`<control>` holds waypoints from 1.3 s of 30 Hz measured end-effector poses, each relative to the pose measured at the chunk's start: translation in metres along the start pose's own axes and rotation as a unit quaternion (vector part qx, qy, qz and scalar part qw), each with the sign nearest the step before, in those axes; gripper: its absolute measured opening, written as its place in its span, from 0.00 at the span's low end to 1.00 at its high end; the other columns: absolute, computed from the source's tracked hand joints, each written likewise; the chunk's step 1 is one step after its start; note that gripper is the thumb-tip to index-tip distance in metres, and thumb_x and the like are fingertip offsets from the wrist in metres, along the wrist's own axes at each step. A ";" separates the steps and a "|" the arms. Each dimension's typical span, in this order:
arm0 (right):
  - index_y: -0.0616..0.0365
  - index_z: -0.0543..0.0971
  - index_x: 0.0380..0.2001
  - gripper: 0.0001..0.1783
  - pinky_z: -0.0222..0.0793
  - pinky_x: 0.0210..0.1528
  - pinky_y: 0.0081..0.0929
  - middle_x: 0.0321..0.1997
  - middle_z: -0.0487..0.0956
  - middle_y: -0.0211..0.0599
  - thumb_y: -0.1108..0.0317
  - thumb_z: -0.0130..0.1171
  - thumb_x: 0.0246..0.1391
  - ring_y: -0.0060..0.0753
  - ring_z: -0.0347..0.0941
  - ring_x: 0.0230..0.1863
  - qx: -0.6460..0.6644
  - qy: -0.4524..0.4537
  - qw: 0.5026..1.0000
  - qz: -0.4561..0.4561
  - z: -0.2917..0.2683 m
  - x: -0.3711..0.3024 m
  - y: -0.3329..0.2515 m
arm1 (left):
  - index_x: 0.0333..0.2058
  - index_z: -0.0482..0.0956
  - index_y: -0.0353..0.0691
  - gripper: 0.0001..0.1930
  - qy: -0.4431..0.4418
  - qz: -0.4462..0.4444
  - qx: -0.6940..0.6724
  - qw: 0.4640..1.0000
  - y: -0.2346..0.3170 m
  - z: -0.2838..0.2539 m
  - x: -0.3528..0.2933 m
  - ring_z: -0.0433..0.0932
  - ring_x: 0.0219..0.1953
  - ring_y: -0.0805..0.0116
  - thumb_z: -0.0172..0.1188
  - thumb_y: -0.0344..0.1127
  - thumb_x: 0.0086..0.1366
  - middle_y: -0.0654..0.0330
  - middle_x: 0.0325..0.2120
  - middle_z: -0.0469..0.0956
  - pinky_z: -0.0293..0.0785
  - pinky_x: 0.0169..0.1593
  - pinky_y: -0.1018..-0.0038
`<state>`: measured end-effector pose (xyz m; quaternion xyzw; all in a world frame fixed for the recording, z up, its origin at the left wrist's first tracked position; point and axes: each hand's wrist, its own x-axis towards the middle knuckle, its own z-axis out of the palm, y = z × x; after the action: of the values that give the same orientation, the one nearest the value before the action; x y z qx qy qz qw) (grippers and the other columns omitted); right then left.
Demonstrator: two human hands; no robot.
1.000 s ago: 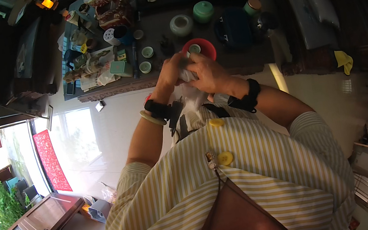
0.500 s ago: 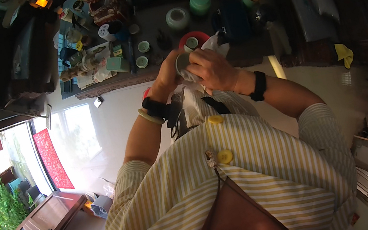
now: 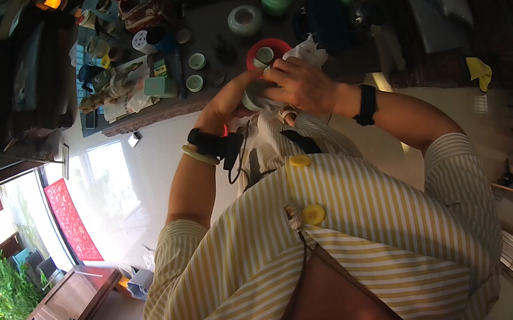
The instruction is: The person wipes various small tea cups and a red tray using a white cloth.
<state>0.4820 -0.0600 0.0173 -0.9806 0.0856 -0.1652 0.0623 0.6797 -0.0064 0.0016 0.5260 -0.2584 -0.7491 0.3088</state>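
My left hand [image 3: 228, 105] is closed around the side of a small pale green cup [image 3: 251, 98], held just off the table's near edge. Over the cup's right side, the fingers of my right hand [image 3: 308, 88] are bent round a crumpled white cloth or tissue [image 3: 310, 51]. Part of this white piece sticks up behind the knuckles, and some shows below the fingers. Just beyond my hands is a red bowl [image 3: 282, 48] with another small pale green cup [image 3: 264, 57] in it. My right fingertips are partly hidden.
Two small cups [image 3: 195, 83] stand left of my hands, beside a pale green box [image 3: 157, 87]. A round white jar [image 3: 245, 21] and a green lidded jar [image 3: 276, 0] stand farther back on the dark table [image 3: 212, 25]. Chairs flank it.
Both hands have come slightly down towards me, with the cup. My right fingers have shifted and spread a little over it, and more of the red bowl shows.
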 end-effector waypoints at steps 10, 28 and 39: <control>0.59 0.80 0.29 0.09 0.70 0.45 0.34 0.41 0.72 0.37 0.71 0.57 0.40 0.40 0.69 0.46 0.196 -0.091 0.948 0.234 0.034 0.003 -0.009 | 0.37 0.79 0.34 0.25 0.111 0.176 0.113 0.972 -0.030 -0.001 0.025 0.72 0.27 0.76 0.46 0.53 0.68 0.64 0.24 0.76 0.68 0.32 0.79; 0.56 0.81 0.28 0.14 0.66 0.46 0.34 0.38 0.73 0.34 0.80 0.54 0.34 0.40 0.67 0.44 0.260 -0.117 0.944 0.165 0.049 -0.023 0.039 | 0.39 0.76 0.35 0.18 0.025 0.093 -0.059 0.994 -0.099 -0.013 0.080 0.74 0.29 0.74 0.47 0.45 0.69 0.63 0.29 0.76 0.69 0.31 0.79; 0.64 0.78 0.39 0.19 0.66 0.49 0.37 0.41 0.74 0.48 0.81 0.51 0.40 0.50 0.70 0.45 0.200 -0.118 0.856 0.462 0.058 -0.164 0.098 | 0.39 0.74 0.32 0.13 0.498 0.163 0.234 0.819 -0.180 -0.189 0.166 0.78 0.38 0.50 0.55 0.31 0.57 0.45 0.33 0.79 0.73 0.40 0.61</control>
<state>0.3344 -0.1197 -0.1027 -0.8068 0.4856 -0.0141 0.3362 0.7817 -0.0184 -0.2893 0.8340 -0.3190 -0.2413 0.3801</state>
